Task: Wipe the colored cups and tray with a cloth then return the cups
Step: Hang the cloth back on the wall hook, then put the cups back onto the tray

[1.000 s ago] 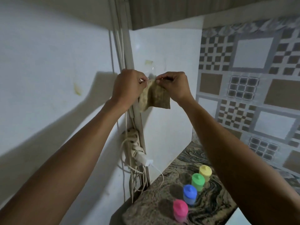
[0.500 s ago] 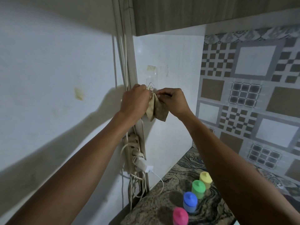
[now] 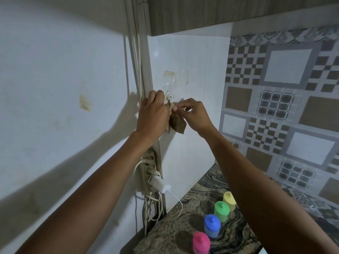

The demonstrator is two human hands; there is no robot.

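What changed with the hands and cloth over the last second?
The left hand and right hand drew closer together just under the wall hook. The cloth went from spread between them to a bunched fold hanging down. Both hands kept pinching its top; nothing was let go. The pink cup, blue cup, green cup and yellow cup stayed in line on the counter.

Four cups – pink cup (image 3: 201, 242), blue cup (image 3: 212, 225), green cup (image 3: 221, 210), yellow cup (image 3: 229, 197); two hands – left hand (image 3: 153, 114), right hand (image 3: 194, 116); one cloth (image 3: 177, 123); one hook (image 3: 169, 97); one power strip (image 3: 146, 171)
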